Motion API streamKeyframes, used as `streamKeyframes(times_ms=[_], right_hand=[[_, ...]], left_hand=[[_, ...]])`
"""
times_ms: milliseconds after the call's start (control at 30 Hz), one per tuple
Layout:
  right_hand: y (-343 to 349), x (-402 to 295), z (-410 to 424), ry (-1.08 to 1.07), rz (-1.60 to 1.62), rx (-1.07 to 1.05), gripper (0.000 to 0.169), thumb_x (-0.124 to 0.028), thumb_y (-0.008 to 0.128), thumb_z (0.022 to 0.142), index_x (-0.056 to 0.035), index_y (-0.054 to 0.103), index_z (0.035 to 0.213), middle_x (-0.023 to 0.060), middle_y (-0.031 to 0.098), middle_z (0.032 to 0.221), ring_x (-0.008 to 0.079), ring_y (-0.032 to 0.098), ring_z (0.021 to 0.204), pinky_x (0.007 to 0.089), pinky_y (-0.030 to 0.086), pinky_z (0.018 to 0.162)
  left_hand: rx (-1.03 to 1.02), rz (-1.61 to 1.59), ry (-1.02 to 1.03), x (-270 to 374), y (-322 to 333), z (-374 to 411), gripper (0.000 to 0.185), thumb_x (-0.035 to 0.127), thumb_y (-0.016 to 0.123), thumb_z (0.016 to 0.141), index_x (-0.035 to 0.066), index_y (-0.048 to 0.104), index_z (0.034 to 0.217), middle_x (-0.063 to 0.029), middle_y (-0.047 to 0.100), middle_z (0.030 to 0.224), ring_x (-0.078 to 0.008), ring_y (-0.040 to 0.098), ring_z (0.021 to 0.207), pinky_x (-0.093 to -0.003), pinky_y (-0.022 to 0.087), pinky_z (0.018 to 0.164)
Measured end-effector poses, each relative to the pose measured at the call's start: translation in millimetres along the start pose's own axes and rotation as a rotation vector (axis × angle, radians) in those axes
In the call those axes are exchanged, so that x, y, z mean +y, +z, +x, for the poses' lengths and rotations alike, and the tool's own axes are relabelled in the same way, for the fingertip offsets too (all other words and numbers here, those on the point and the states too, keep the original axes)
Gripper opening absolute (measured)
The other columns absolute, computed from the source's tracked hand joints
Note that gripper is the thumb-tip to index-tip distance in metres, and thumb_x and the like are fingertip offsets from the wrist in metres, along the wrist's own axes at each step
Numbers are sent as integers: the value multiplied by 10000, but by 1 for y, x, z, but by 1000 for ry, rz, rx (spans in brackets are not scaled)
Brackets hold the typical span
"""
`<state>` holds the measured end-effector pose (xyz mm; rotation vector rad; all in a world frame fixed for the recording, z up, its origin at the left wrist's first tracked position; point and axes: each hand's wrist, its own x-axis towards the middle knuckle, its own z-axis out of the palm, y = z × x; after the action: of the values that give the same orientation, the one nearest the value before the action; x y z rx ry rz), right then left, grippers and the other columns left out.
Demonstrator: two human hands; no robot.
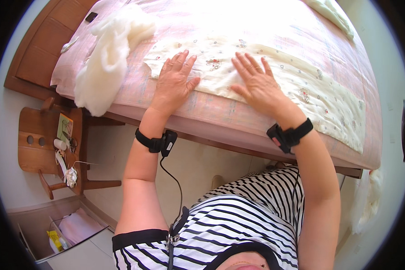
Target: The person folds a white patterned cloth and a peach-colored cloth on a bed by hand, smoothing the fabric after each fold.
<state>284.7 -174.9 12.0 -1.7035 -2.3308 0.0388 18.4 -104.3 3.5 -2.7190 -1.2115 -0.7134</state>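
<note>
A cream printed cloth (303,91) lies spread along the near edge of a bed with a pink patterned sheet (135,91). Flat on the cloth's left part rests my left hand (176,79), its fingers apart and nothing held. My right hand (256,81) lies palm down to the right of it, near the cloth's middle, fingers spread. Both wrists wear black straps with small devices. To the left of my left hand, a heap of white fluffy batting (104,64) hangs partly over the bed's edge.
A wooden chair (35,138) at left holds glasses, a white roll and small items. Below it, an open drawer (37,233) contains folded pink cloth. A dark phone-like object (91,17) lies near the wooden headboard (44,44). Batting in clear plastic (369,199) stands at right.
</note>
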Motion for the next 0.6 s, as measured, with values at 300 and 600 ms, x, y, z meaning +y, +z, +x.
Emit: streamKeyframes(times_ms=[300,600], right_hand=[[14,-18,-15,-140,-50,-63,757,-653,325,1004,-142,352,1562,39,282,1646,243,199,1532,449,83,1272],[-11,-4,-37,-119,12,7,797,-647,287,1019,-82,275,1581,100,259,1651,249,189,1537,450,65,1269]], left_hand=[[-18,145,-194,-18,6,-14,638,471,424,1043,50,406,1522,-195,378,1575,-366,310,1476,-490,168,1228],[-184,208,-199,-36,17,-15,662,467,473,1030,40,390,1529,-182,351,1596,-329,276,1500,-476,141,1238]])
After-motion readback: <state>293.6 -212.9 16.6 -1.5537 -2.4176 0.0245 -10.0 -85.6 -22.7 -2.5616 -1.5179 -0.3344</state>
